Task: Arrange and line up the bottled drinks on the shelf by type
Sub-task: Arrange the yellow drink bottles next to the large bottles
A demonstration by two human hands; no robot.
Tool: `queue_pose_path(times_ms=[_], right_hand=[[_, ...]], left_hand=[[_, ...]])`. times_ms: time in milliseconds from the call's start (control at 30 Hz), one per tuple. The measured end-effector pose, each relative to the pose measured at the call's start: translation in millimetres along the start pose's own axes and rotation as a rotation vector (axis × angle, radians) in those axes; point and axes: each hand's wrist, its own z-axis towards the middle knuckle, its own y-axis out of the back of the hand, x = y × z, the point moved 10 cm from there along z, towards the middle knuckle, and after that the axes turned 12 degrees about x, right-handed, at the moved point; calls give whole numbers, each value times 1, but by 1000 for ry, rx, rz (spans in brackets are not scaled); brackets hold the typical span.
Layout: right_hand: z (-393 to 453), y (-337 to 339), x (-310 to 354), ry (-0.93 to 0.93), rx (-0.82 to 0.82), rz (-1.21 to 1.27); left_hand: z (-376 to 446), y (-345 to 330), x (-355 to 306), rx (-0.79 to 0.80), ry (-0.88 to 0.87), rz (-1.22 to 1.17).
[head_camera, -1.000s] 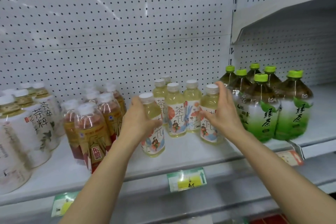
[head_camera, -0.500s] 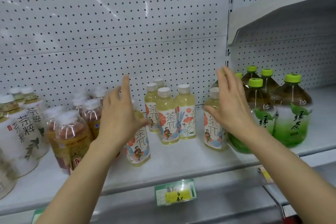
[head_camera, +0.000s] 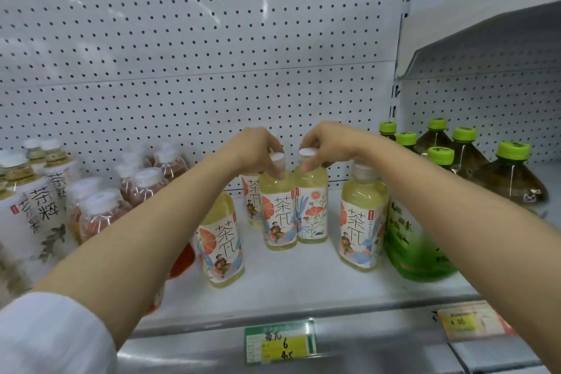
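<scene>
- The left hand (head_camera: 255, 146) is closed over the neck of one pale yellow tea bottle (head_camera: 277, 206), fingers pinched just under its white cap.
- The right hand (head_camera: 328, 143) grips the cap of the neighbouring yellow bottle (head_camera: 312, 206) in the same way; the two bottles stand upright and touching, mid-shelf.
- Behind them a third of the same type (head_camera: 251, 203) is partly hidden; a fourth (head_camera: 221, 240) stands forward on the left, under the left forearm, and a fifth (head_camera: 362, 222) apart on the right, just beside the large green-capped bottles (head_camera: 513, 173).
- The yellow set looks only half ordered: grouped together, but staggered and not in rows.
- On the left of the shelf (head_camera: 303, 288), the reddish bottles (head_camera: 97, 209) and the white-labelled bottles (head_camera: 39, 203) sit in their own clusters, so sorting by type seems largely done.
- Lining up the fronts is what appears left, starting with this pair.
</scene>
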Motion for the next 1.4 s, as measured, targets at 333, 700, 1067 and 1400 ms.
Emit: queue_pose_path(times_ms=[333,700,1067,1400], right_hand=[[-3,6,2,32,-65,-42],[55,37,25,116,-50,18],[147,-2,21,-7,149,-131],[91,89,14,86,-197,402]], left_hand=[[13,2,2,-18,-3,-4],[37,11,54,108,133,-108],[30,39,73,-55,78,-177],[-24,126,68,-397,-110,-558]])
